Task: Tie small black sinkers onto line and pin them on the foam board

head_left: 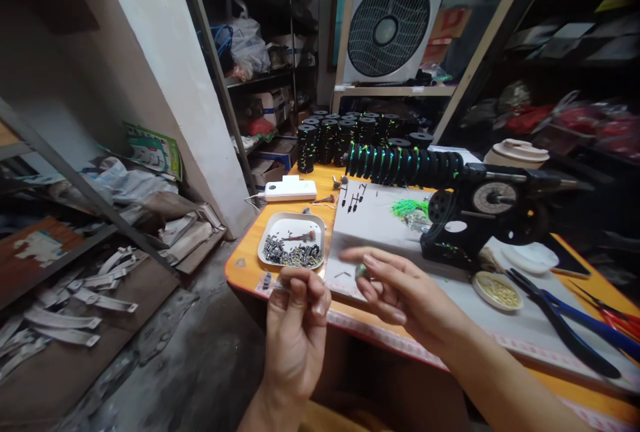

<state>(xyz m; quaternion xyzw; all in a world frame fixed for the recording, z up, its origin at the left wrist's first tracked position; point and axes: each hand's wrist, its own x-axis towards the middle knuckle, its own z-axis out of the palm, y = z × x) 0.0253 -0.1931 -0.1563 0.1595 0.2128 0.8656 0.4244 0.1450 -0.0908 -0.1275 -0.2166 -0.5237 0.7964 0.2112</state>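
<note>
My left hand (297,332) is raised in front of the table edge, thumb and fingers pinched together. Whatever is between its fingertips is hidden or too small to make out. To its right, my right hand (407,292) hovers over the front of the table, index finger stretched out to the left and slightly blurred. A small greenish rounded piece (361,273) sits in the bent fingers of that hand. Just beyond my left hand stands a white tray (265,231) holding many small dark and yellowish parts, with a reddish-brown slender piece on top.
A black machine (450,245) carries a horizontal roll of black spools (405,164) wound with green-blue shiny strands. More black spools (340,135) stand behind. Long-handled pliers (555,315) and a dish of golden beads (497,291) lie right. A white power strip (291,189) is behind the tray.
</note>
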